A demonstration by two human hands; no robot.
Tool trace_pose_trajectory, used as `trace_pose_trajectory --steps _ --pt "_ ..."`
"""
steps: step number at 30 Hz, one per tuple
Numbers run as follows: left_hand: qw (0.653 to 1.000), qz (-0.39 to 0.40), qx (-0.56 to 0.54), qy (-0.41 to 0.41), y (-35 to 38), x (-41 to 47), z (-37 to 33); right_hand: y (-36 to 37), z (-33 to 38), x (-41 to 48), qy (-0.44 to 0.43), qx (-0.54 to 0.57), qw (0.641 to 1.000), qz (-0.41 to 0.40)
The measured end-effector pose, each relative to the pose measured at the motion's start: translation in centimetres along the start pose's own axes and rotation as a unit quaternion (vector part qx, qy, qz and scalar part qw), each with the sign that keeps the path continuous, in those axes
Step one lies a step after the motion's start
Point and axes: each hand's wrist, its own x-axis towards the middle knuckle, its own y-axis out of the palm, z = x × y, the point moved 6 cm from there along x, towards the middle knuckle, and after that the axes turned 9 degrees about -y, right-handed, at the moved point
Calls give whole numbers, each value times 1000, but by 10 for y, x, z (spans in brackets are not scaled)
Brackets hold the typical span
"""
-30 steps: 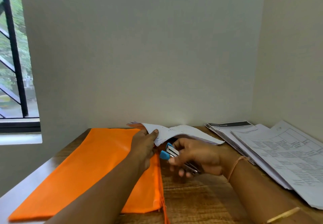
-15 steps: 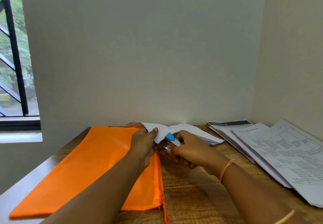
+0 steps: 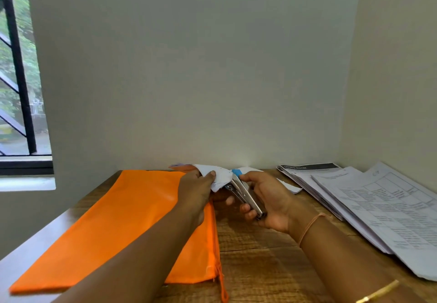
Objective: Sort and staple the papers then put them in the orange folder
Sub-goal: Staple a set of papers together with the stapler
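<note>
A small sheaf of papers (image 3: 218, 177) is pinched at its corner by the left hand (image 3: 197, 190), raised over the far edge of the orange folder (image 3: 132, 220) (lying flat, its contents not visible). A stapler (image 3: 244, 195) is clasped in the right hand (image 3: 269, 198), its nose at the sheaf. More printed sheets (image 3: 378, 205) are spread at the right of the wooden table (image 3: 260, 267), set in a pale-walled corner beside a barred window (image 3: 19, 78).

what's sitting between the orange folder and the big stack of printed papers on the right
In the head view, between the orange folder and the printed stack are both hands: the left hand pinching a paper bundle, the right hand holding the stapler, over bare wood.
</note>
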Motion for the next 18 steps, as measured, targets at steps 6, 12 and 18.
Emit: trace_pose_trajectory --steps 6,12,18 --pt "1000 -21 11 -1 -3 3 0 1 -1 0 4 25 1000 -13" --pt "999 -28 38 10 -4 3 -1 1 2 -2 -9 32 999 -29" --pt "997 -29 64 27 -3 1 -5 -1 12 -6 -88 -78 989 -84"
